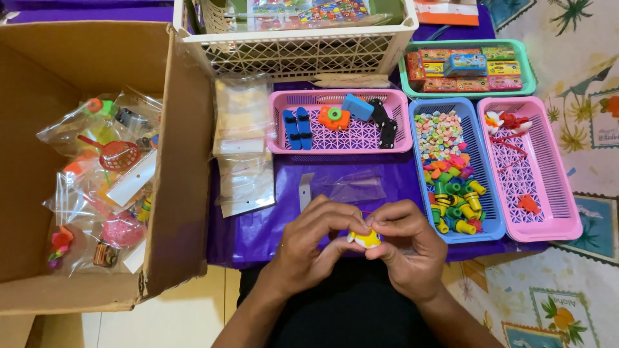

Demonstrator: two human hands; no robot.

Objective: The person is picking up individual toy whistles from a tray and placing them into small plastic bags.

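A small yellow and white toy [366,239] sits between my two hands at the near edge of the purple cloth [258,229]. My left hand [316,241] pinches it from the left, and my right hand [406,245] closes on it from the right and above. A thin red string shows just above the toy, between my fingertips. An empty clear plastic bag [345,187] lies flat on the cloth just beyond my hands.
An open cardboard box [184,161] at left holds bagged toys. A stack of clear bags [244,145] lies beside it. Behind are a pink tray [340,96] of toy cars, a blue tray [483,222] of small colourful pieces, another pink tray [548,167], a green tray [530,67], a white basket [296,45].
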